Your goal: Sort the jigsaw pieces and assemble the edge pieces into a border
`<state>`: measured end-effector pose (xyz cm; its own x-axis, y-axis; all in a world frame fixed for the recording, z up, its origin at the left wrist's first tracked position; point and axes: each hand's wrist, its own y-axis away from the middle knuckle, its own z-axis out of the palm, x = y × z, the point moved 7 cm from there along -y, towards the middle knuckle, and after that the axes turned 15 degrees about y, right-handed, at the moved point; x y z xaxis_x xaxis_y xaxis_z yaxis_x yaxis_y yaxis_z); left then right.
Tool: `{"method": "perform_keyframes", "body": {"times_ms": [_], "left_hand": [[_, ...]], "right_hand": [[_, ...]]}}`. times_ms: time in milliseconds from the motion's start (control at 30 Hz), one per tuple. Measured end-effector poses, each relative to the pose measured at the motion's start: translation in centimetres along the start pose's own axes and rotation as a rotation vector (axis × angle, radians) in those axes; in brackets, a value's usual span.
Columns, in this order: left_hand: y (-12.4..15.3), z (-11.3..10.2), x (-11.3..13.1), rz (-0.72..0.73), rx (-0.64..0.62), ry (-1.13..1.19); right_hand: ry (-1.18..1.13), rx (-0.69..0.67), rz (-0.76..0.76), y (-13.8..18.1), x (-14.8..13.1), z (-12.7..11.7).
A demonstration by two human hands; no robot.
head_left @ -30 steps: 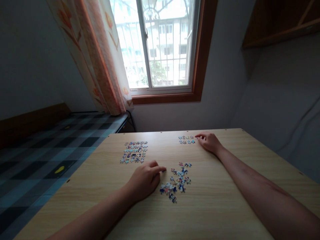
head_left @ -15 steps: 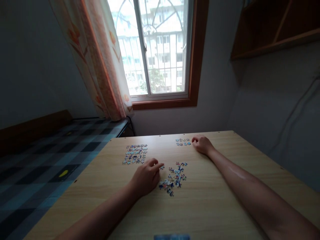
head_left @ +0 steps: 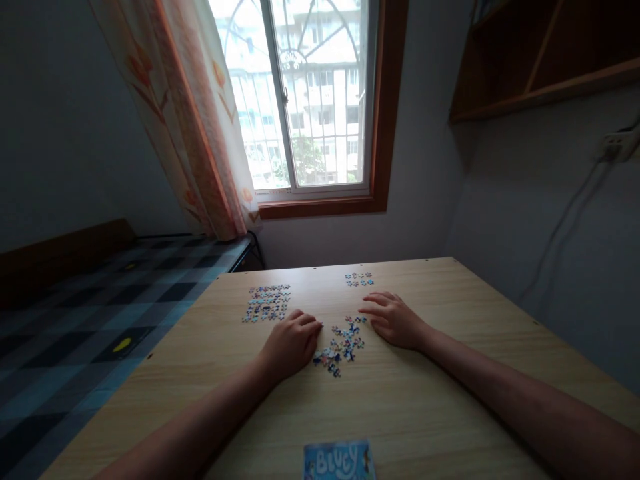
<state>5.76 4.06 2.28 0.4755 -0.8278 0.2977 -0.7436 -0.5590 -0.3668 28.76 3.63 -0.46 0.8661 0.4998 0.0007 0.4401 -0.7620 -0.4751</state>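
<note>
In the head view, mid-table, the puzzle pile lies between the left hand, fingers bent close together, any pinch impossible to tell, and the right hand, fingers loosely spread; a brushing palm could scatter pieces; the pile's long axis runs near-left to far-right; single pieces' pointing is unclear.

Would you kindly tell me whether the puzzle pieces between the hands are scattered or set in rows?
Scattered: the puzzle pieces lie at odd angles in an uneven cluster.
</note>
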Motion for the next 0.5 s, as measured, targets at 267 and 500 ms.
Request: {"method": "perform_keyframes", "body": {"times_ms": [267, 500], "left_hand": [[-0.1, 0.2, 0.1, 0.015, -0.031, -0.067], [-0.3, 0.3, 0.2, 0.034, -0.060, -0.021]], "right_hand": [[0.005, 0.030, 0.018, 0.2, -0.7, -1.2], [0.157, 0.022, 0.270, 0.4, 1.3, -0.8]]}}
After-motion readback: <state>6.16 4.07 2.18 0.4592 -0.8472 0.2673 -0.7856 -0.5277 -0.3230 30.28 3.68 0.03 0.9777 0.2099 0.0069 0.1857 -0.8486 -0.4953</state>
